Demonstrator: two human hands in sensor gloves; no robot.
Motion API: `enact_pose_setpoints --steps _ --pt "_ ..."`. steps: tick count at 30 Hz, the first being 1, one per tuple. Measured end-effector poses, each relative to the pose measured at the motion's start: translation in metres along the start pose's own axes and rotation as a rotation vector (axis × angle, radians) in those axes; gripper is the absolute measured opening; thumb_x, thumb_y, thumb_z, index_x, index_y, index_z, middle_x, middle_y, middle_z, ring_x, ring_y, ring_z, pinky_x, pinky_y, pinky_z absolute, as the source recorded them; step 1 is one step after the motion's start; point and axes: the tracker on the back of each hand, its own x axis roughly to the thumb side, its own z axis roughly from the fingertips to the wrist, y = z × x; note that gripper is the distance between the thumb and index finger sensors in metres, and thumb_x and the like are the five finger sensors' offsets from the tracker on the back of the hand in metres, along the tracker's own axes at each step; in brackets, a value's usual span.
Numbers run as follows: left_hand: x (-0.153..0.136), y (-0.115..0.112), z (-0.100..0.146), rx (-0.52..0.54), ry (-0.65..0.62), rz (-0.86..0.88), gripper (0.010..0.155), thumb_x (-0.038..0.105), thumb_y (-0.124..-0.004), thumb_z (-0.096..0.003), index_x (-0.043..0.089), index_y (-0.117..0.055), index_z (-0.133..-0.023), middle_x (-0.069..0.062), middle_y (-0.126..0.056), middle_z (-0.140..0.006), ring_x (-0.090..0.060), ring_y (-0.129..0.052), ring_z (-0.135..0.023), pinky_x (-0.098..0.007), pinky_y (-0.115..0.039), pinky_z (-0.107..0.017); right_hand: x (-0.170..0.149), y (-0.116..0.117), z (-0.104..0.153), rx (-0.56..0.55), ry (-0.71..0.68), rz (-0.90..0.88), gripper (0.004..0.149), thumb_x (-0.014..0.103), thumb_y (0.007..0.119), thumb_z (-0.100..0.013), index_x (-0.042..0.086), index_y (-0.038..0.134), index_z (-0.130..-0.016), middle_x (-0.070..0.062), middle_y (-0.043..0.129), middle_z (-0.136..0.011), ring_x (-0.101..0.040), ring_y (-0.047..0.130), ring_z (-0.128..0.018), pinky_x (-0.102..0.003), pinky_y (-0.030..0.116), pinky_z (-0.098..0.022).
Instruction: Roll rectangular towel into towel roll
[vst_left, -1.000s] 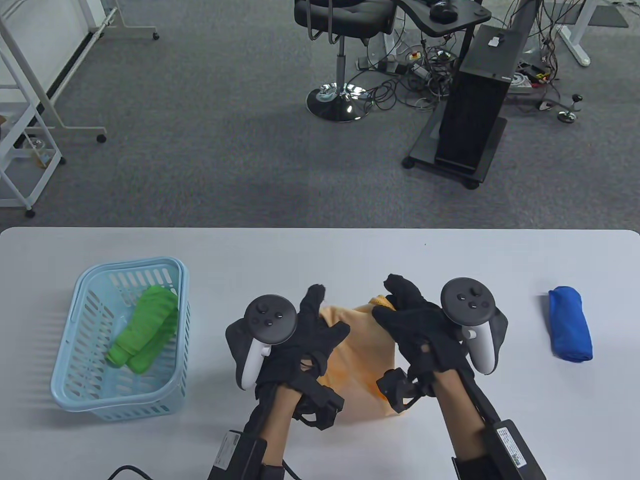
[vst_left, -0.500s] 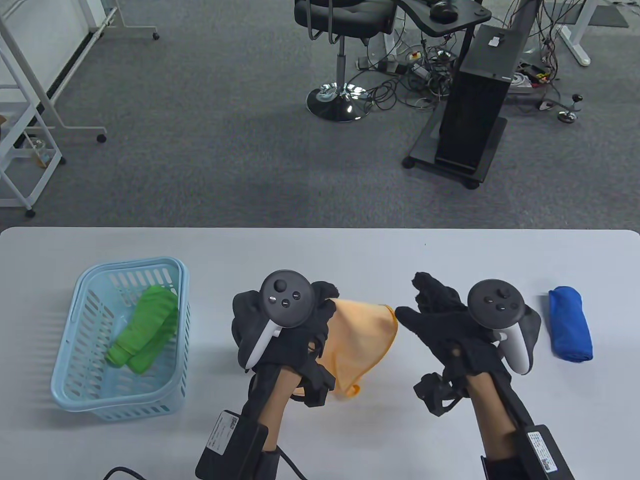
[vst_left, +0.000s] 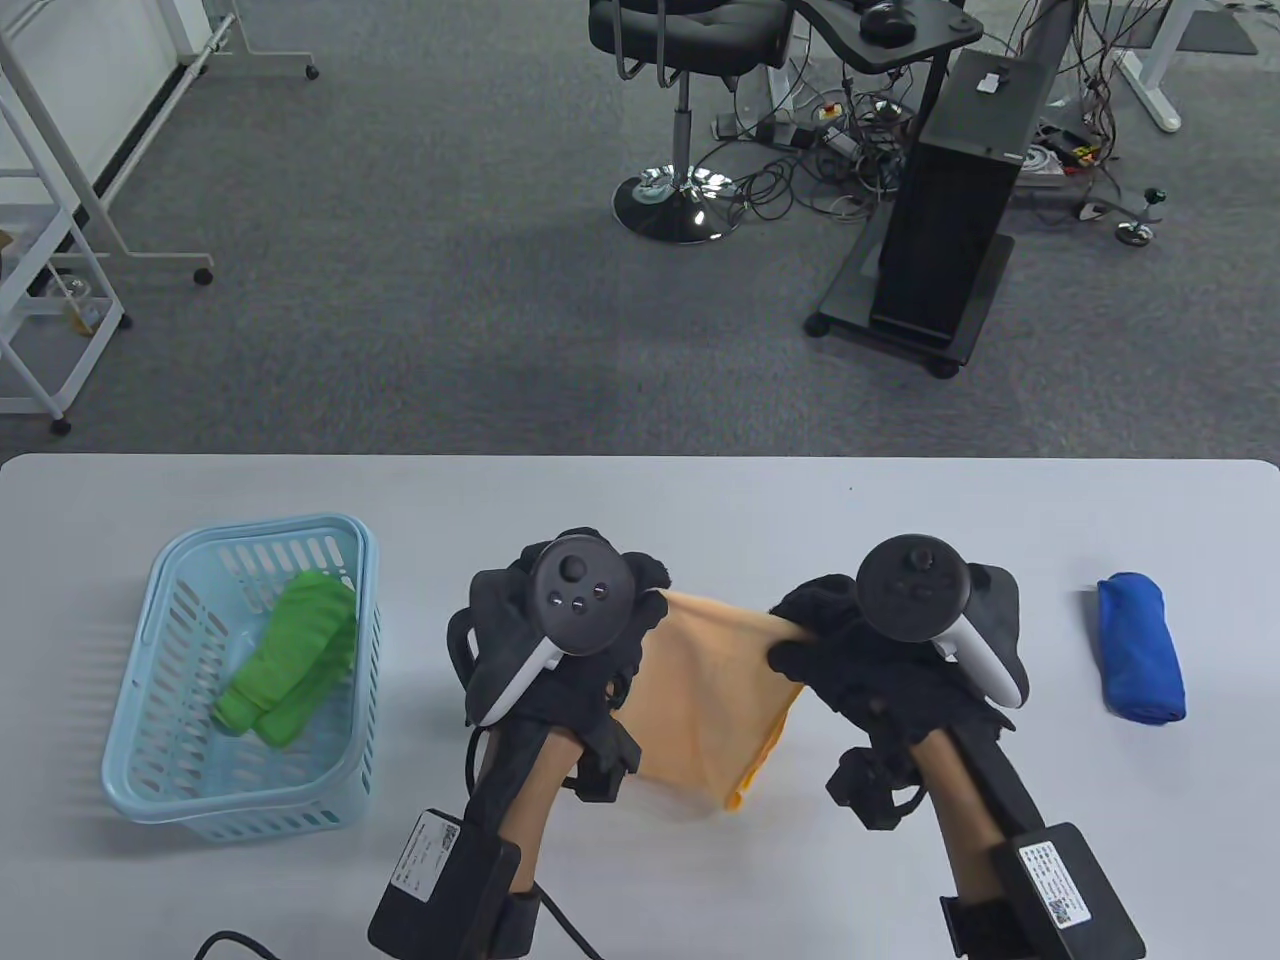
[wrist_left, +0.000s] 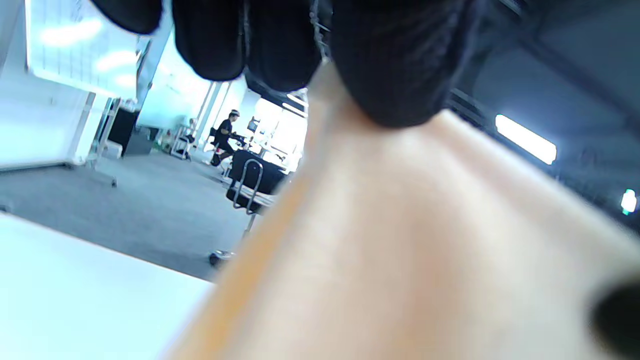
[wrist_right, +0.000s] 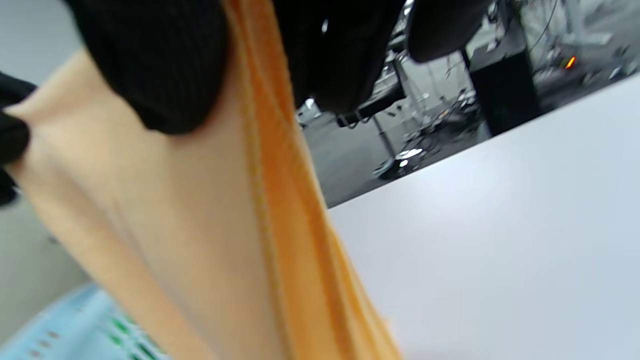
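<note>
two gloved hands hold an orange towel (vst_left: 715, 690) up over the middle of the white tabletop (vst_left: 700, 510), nearer its front edge. the left hand (vst_left: 575, 650) pinches the towel's upper left corner, its fingers (wrist_left: 390, 60) curled and pressed together on the cloth in the left wrist view. the right hand (vst_left: 870, 650) pinches the upper right corner, its fingers (wrist_right: 150, 65) curled over the hemmed edge in the right wrist view. the top edge of the towel stretches between the two hands, and the rest hangs down in loose folds to a point toward the front edge; whether that point touches the tabletop cannot be told. a tracker is strapped to the back of each hand.

near the left edge of the tabletop stands a light blue plastic basket (vst_left: 150, 770) with slotted walls, and a rolled green towel (vst_left: 290, 655) lies inside it. near the right edge lies a rolled blue towel (vst_left: 1140, 645), well apart from the hands.

beyond the far edge is grey carpet with a black office chair (vst_left: 680, 40) and a tangle of cables (vst_left: 850, 150).
</note>
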Motion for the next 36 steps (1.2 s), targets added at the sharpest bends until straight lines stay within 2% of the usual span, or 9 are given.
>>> enact_pose_setpoints --steps 6,11,15,18,22,25,28,34,36 --pt "-0.024 -0.02 -0.027 -0.081 0.029 0.1 0.042 0.039 -0.085 -0.0388 0.026 -0.1 -0.075 -0.012 -0.079 -0.1 -0.018 -0.104 -0.042 -0.048 -0.086 -0.041 0.003 0.006 -0.02 0.086 0.098 0.207 0.051 0.044 0.075 -0.034 0.019 0.092 -0.074 -0.01 0.082 -0.082 -0.02 0.098 -0.043 -0.047 0.081 -0.047" --pt "-0.046 -0.039 -0.051 -0.092 0.12 0.513 0.042 0.03 -0.082 -0.0432 0.026 -0.094 -0.083 -0.015 -0.092 -0.091 -0.003 -0.109 -0.015 -0.034 -0.095 -0.019 -0.016 0.008 -0.053 0.108 0.233 -0.054 0.057 0.043 0.077 -0.034 0.019 0.087 -0.084 -0.012 0.084 -0.081 -0.013 0.099 -0.028 -0.041 0.086 -0.036" --pt "-0.049 -0.048 -0.073 -0.068 0.098 0.77 0.042 0.024 -0.08 -0.0443 0.025 -0.089 -0.086 -0.018 -0.091 -0.091 -0.02 -0.115 -0.049 -0.046 -0.092 -0.038 -0.023 0.002 -0.067 -0.079 0.267 -0.325 0.054 0.036 0.081 -0.033 0.019 0.087 -0.084 -0.012 0.087 -0.08 -0.008 0.104 -0.028 -0.036 0.09 -0.033" --pt "-0.042 -0.037 -0.086 0.003 -0.006 0.89 0.043 0.022 -0.078 -0.0455 0.024 -0.084 -0.088 -0.016 -0.082 -0.098 -0.026 -0.105 -0.072 -0.054 -0.078 -0.056 -0.021 -0.014 -0.07 -0.179 0.14 -0.533 0.054 0.033 0.082 -0.032 0.022 0.086 -0.085 -0.01 0.084 -0.084 -0.015 0.103 -0.056 -0.044 0.082 -0.053" --pt "-0.029 -0.003 -0.083 0.162 -0.245 0.737 0.043 0.026 -0.078 -0.0451 0.028 -0.082 -0.088 -0.01 -0.08 -0.101 -0.02 -0.101 -0.079 -0.052 -0.071 -0.063 -0.016 -0.039 -0.055 -0.368 -0.006 -0.524 0.054 0.031 0.083 -0.032 0.025 0.086 -0.085 -0.007 0.077 -0.091 -0.014 0.099 -0.068 -0.044 0.076 -0.061" --pt "-0.023 0.0 -0.069 0.176 -0.307 0.686 0.043 0.026 -0.078 -0.0446 0.028 -0.081 -0.088 -0.01 -0.078 -0.102 -0.02 -0.099 -0.081 -0.052 -0.071 -0.064 -0.015 -0.038 -0.044 -0.367 -0.075 -0.45 0.054 0.031 0.083 -0.032 0.025 0.085 -0.085 -0.006 0.074 -0.093 -0.014 0.097 -0.072 -0.045 0.073 -0.063" --pt "-0.025 -0.026 -0.041 0.065 -0.285 0.569 0.044 0.025 -0.077 -0.0455 0.027 -0.078 -0.089 -0.01 -0.074 -0.104 -0.02 -0.097 -0.083 -0.051 -0.069 -0.065 -0.024 -0.001 -0.025 -0.344 -0.115 -0.349 0.056 0.031 0.085 -0.031 0.023 0.084 -0.086 -0.008 0.073 -0.094 -0.016 0.096 -0.073 -0.045 0.073 -0.062" --pt "-0.051 -0.158 0.03 -0.205 -0.152 0.117 0.044 0.029 -0.082 -0.0429 0.026 -0.084 -0.087 -0.013 -0.088 -0.094 -0.035 -0.096 -0.078 -0.059 -0.072 -0.058 -0.082 0.134 -0.002 -0.064 -0.012 -0.032 0.055 0.034 0.086 -0.029 0.02 0.088 -0.082 -0.01 0.076 -0.092 -0.018 0.098 -0.07 -0.047 0.074 -0.06" --pt "-0.052 -0.182 0.048 -0.286 -0.114 -0.002 0.044 0.03 -0.082 -0.0426 0.026 -0.085 -0.086 -0.012 -0.091 -0.091 -0.036 -0.091 -0.081 -0.06 -0.067 -0.06 -0.091 0.154 0.005 0.001 -0.007 0.022 0.053 0.036 0.086 -0.028 0.02 0.09 -0.079 -0.009 0.078 -0.089 -0.022 0.096 -0.068 -0.051 0.074 -0.058"
